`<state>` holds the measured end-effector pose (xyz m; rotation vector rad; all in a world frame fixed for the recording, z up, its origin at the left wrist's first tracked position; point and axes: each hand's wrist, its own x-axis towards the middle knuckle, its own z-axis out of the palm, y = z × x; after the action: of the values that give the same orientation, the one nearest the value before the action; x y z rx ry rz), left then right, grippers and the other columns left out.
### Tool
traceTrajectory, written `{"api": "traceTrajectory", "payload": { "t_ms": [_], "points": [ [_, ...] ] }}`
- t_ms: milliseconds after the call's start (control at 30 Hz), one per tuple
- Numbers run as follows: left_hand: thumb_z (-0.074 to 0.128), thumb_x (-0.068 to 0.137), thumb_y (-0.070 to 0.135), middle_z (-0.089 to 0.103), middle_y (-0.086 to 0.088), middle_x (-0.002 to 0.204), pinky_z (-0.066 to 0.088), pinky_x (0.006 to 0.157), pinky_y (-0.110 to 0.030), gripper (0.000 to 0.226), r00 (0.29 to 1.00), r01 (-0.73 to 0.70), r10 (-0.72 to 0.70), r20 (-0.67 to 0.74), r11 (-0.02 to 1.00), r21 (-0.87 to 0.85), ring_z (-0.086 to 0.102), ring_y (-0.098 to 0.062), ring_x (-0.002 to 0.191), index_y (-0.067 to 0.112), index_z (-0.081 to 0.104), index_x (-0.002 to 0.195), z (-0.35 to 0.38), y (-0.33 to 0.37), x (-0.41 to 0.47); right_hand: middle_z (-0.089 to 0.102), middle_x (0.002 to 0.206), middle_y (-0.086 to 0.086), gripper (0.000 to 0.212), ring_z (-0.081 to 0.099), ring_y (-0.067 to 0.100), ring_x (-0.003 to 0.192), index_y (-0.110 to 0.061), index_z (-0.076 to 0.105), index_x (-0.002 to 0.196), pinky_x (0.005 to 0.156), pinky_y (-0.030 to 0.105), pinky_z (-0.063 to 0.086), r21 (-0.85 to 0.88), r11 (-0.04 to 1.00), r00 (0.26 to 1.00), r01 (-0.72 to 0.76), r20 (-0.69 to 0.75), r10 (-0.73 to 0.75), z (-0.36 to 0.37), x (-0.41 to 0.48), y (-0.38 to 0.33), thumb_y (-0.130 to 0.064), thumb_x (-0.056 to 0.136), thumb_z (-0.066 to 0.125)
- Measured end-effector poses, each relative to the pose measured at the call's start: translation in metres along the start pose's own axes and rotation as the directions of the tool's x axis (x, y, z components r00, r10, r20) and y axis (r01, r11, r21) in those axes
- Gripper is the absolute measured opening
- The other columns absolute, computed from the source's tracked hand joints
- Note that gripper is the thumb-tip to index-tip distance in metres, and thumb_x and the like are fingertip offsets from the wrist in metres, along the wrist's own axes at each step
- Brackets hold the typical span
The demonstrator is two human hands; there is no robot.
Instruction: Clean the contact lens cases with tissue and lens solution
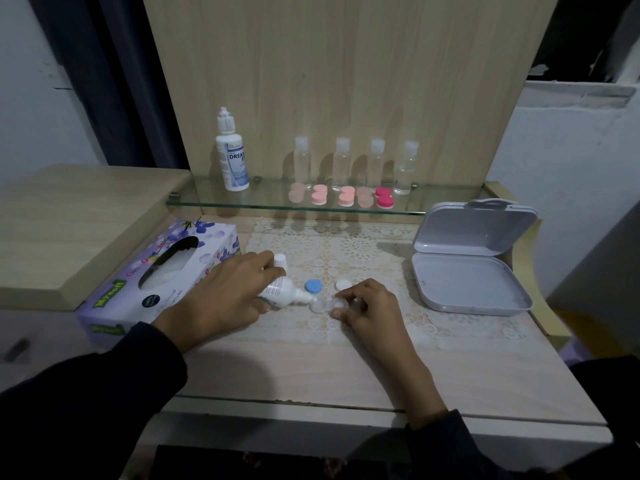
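pale wooden surface point(311, 368), centre. the left hand point(225, 296) is wrapped round a small white plastic solution bottle point(282, 289). the right hand point(372, 308), wrist toward the front edge, pinches the right well of a clear twin-well lens case point(323, 304). the bottle's long axis slants down toward the right edge, with its nozzle at the case's left well. a round blue cap point(313, 285) and a round white cap point(343, 284) lie just behind, toward the back edge.

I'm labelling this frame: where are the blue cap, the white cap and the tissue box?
blue cap point(313, 286): head view, centre of its flat top.
white cap point(342, 284): head view, its visible top.
tissue box point(114, 296): head view, printed top panel near the opening.
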<state>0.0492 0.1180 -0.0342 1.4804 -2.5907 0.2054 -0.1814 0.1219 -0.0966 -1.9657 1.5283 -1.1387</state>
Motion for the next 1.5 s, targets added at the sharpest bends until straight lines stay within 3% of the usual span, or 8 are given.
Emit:
{"api": "traceTrajectory", "payload": {
  "t_ms": [133, 333, 500, 800, 1167, 1333, 1433, 1500],
  "points": [
    [0.068, 0.08, 0.033, 0.036, 0.009, 0.098, 0.03, 0.069, -0.025, 0.052, 0.998, 0.055, -0.056, -0.012, 0.996, -0.067, 0.037, -0.009, 0.082, 0.019, 0.05, 0.127, 0.005, -0.001, 0.0, 0.049, 0.083, -0.015, 0.027, 0.046, 0.006, 0.081, -0.015, 0.073, 0.098, 0.066, 0.012, 0.029, -0.002, 1.0, 1.0, -0.002, -0.001, 0.002, 0.001, 0.0, 0.0, -0.019, 0.072, 0.078],
    [0.071, 0.076, 0.032, 0.047, 0.002, 0.106, 0.043, 0.072, -0.033, 0.055, 0.999, -0.021, 0.02, -0.04, 0.999, -0.036, 0.047, -0.016, 0.087, 0.021, 0.051, 0.126, 0.009, 0.007, 0.01, 0.051, 0.084, -0.013, 0.026, 0.048, 0.009, 0.085, -0.015, 0.073, 0.098, 0.068, 0.013, 0.029, 0.006, 1.0, 1.0, 0.002, -0.007, -0.002, 0.0, 0.0, 0.0, -0.017, 0.072, 0.078],
    [0.074, 0.068, 0.026, 0.049, 0.002, 0.101, 0.03, 0.064, -0.028, 0.055, 0.995, -0.084, 0.088, -0.049, 0.993, 0.081, 0.048, -0.017, 0.083, 0.021, 0.056, 0.12, 0.012, 0.014, 0.017, 0.049, 0.083, -0.015, 0.03, 0.047, 0.009, 0.084, -0.015, 0.072, 0.101, 0.067, 0.013, 0.029, -0.002, 1.0, 1.0, 0.007, -0.004, -0.007, 0.001, 0.0, -0.001, -0.017, 0.072, 0.079],
    [0.083, 0.043, 0.015, 0.055, 0.001, 0.082, 0.026, 0.054, -0.028, 0.055, 0.977, -0.17, 0.19, -0.098, 0.967, 0.19, 0.049, -0.018, 0.064, 0.016, 0.067, 0.095, 0.003, 0.02, 0.026, 0.051, 0.085, -0.009, 0.031, 0.047, 0.011, 0.084, -0.013, 0.072, 0.101, 0.067, 0.012, 0.029, -0.007, 1.0, 1.0, 0.011, -0.013, -0.011, 0.002, 0.0, 0.0, -0.017, 0.071, 0.079],
    [0.088, 0.043, 0.018, 0.055, 0.002, 0.08, 0.027, 0.052, -0.027, 0.056, 0.963, -0.192, 0.217, -0.158, 0.968, 0.159, 0.049, -0.016, 0.063, 0.017, 0.068, 0.095, 0.005, 0.019, 0.028, 0.049, 0.083, -0.01, 0.029, 0.045, 0.009, 0.081, -0.013, 0.072, 0.1, 0.065, 0.013, 0.028, -0.022, 1.0, 1.0, 0.015, -0.019, -0.015, 0.001, 0.0, -0.001, -0.018, 0.072, 0.079],
    [0.081, 0.06, 0.021, 0.054, 0.001, 0.092, 0.032, 0.059, -0.029, 0.052, 0.978, -0.141, 0.148, -0.148, 0.988, 0.061, 0.049, -0.017, 0.075, 0.019, 0.063, 0.108, 0.013, 0.015, 0.024, 0.048, 0.083, -0.012, 0.03, 0.046, 0.01, 0.082, -0.013, 0.072, 0.1, 0.066, 0.013, 0.028, -0.02, 1.0, 1.0, 0.012, -0.014, -0.013, 0.001, 0.0, -0.001, -0.018, 0.072, 0.079],
    [0.072, 0.075, 0.029, 0.048, 0.007, 0.106, 0.04, 0.072, -0.03, 0.049, 0.995, 0.02, -0.035, -0.092, 0.987, -0.157, 0.048, -0.013, 0.09, 0.025, 0.054, 0.121, 0.023, 0.013, 0.012, 0.051, 0.086, -0.008, 0.029, 0.047, 0.011, 0.084, -0.013, 0.072, 0.1, 0.067, 0.012, 0.029, -0.012, 1.0, 1.0, 0.006, -0.015, -0.007, 0.001, 0.001, 0.001, -0.018, 0.072, 0.079],
    [0.073, 0.077, 0.03, 0.047, 0.011, 0.108, 0.042, 0.076, -0.029, 0.049, 0.972, 0.143, -0.198, -0.126, 0.926, -0.351, 0.05, -0.013, 0.092, 0.025, 0.052, 0.121, 0.028, 0.015, 0.005, 0.053, 0.088, -0.006, 0.028, 0.048, 0.011, 0.085, -0.012, 0.072, 0.099, 0.068, 0.012, 0.03, 0.002, 1.0, 1.0, -0.002, -0.014, 0.002, 0.001, 0.001, 0.0, -0.017, 0.072, 0.079]
  ]
}}
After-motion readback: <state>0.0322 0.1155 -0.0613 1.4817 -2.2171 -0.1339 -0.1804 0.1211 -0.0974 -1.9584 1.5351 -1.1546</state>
